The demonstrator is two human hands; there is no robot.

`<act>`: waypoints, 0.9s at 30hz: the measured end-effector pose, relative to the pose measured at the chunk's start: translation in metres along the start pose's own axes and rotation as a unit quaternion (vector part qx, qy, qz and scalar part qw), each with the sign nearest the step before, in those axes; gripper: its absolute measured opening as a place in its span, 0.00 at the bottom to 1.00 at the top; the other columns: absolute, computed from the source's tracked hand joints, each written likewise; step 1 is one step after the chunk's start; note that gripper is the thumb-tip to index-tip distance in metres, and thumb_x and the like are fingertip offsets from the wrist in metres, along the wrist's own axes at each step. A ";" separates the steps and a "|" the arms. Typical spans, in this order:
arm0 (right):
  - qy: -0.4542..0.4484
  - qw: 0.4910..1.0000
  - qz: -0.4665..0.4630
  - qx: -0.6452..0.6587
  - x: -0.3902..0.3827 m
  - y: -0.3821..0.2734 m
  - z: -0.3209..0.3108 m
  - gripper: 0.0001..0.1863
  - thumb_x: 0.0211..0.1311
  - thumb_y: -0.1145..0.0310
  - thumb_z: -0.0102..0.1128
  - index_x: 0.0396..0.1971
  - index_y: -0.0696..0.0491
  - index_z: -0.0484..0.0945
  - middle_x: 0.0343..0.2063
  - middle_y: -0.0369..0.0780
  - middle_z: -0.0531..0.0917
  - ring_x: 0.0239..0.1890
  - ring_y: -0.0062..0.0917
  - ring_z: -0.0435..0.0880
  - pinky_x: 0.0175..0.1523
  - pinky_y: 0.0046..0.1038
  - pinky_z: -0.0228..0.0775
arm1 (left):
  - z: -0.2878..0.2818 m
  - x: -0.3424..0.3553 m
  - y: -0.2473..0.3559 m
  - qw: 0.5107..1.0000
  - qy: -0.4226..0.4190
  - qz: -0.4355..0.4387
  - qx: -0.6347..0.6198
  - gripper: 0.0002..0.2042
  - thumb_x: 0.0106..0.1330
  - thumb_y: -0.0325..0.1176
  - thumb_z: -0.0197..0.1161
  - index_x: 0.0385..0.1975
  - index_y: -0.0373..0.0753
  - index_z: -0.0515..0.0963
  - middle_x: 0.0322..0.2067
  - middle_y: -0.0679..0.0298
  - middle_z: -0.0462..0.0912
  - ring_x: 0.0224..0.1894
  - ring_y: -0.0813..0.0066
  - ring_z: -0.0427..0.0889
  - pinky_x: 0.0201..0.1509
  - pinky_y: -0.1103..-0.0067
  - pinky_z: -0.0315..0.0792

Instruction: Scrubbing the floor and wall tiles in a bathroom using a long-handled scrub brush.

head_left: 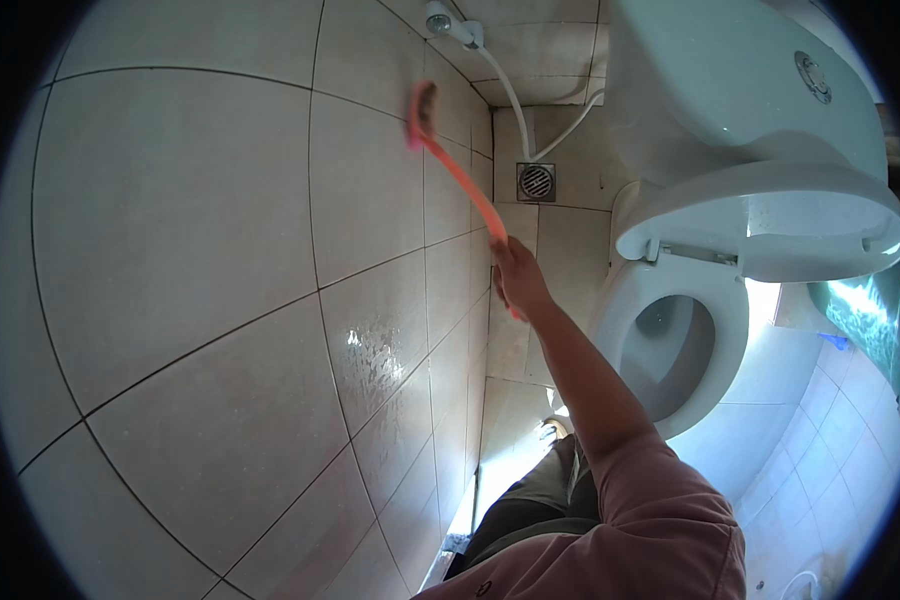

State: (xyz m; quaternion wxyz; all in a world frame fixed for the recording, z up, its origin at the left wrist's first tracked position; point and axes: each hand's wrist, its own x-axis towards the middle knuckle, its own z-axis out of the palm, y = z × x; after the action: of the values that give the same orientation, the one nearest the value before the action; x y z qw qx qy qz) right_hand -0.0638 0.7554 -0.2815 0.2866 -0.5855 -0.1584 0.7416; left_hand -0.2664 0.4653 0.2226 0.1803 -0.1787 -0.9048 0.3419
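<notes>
The wall (190, 200) lies left, the toilet (735, 182) right, the floor drain (537, 181) between; the brush (460, 177), in the right hand (516, 272), is before the wall.

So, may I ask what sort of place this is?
Most likely a bathroom: there is a toilet with its lid raised, a drain in the tiled floor, and a white sprayer with a hose.
</notes>
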 end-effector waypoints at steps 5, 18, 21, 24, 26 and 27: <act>-0.053 0.989 -0.135 0.022 -0.033 0.021 0.012 0.18 0.56 0.50 0.39 0.27 0.52 0.65 0.06 0.32 0.62 0.04 0.15 0.58 0.08 0.20 0.48 | 0.005 0.002 -0.008 1.000 0.012 0.020 -0.013 0.66 0.26 0.64 0.62 0.48 0.22 0.20 0.46 0.29 0.13 0.51 0.32 0.21 0.44 0.41 0.34; -0.101 0.992 -0.069 0.018 -0.054 0.034 0.002 0.16 0.57 0.53 0.38 0.28 0.52 0.64 0.08 0.32 0.63 0.07 0.15 0.60 0.11 0.19 0.50 | -0.016 0.000 0.012 0.998 -0.056 0.002 -0.020 0.64 0.31 0.53 0.68 0.45 0.18 0.19 0.46 0.26 0.16 0.51 0.32 0.29 0.44 0.42 0.35; -0.022 0.982 -0.181 -0.056 -0.023 0.080 -0.010 0.17 0.57 0.52 0.39 0.29 0.52 0.65 0.09 0.32 0.63 0.09 0.13 0.61 0.13 0.18 0.50 | -0.006 0.003 0.021 0.999 -0.030 -0.020 0.034 0.64 0.30 0.52 0.69 0.45 0.19 0.19 0.46 0.26 0.15 0.51 0.31 0.29 0.44 0.42 0.36; 0.086 0.967 -0.161 -0.177 0.025 0.116 -0.038 0.18 0.57 0.53 0.40 0.30 0.54 0.67 0.15 0.37 0.69 0.16 0.24 0.67 0.22 0.23 0.57 | 0.005 0.002 0.025 0.992 0.081 -0.001 0.091 0.64 0.30 0.52 0.69 0.46 0.21 0.19 0.47 0.28 0.16 0.51 0.31 0.29 0.43 0.41 0.38; 0.104 0.961 -0.082 -0.242 0.025 0.108 -0.032 0.19 0.57 0.54 0.40 0.30 0.56 0.69 0.19 0.42 0.74 0.23 0.36 0.72 0.30 0.28 0.63 | 0.007 0.003 0.026 0.988 0.124 0.011 0.090 0.62 0.30 0.52 0.68 0.47 0.24 0.21 0.48 0.30 0.18 0.52 0.32 0.30 0.43 0.41 0.39; 0.078 0.978 -0.058 -0.185 0.019 0.107 -0.028 0.20 0.57 0.52 0.39 0.30 0.56 0.68 0.18 0.42 0.74 0.22 0.34 0.72 0.30 0.28 0.63 | 0.009 0.004 0.028 0.985 0.145 0.018 0.089 0.61 0.30 0.52 0.68 0.47 0.26 0.22 0.48 0.31 0.19 0.52 0.32 0.30 0.43 0.41 0.39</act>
State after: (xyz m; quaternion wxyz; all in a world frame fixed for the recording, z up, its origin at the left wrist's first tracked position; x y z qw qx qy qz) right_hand -0.0651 0.6807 -0.3650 0.2274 -0.6739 -0.3035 0.6340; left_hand -0.2685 0.4818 0.1982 0.3186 -0.2260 -0.8316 0.3948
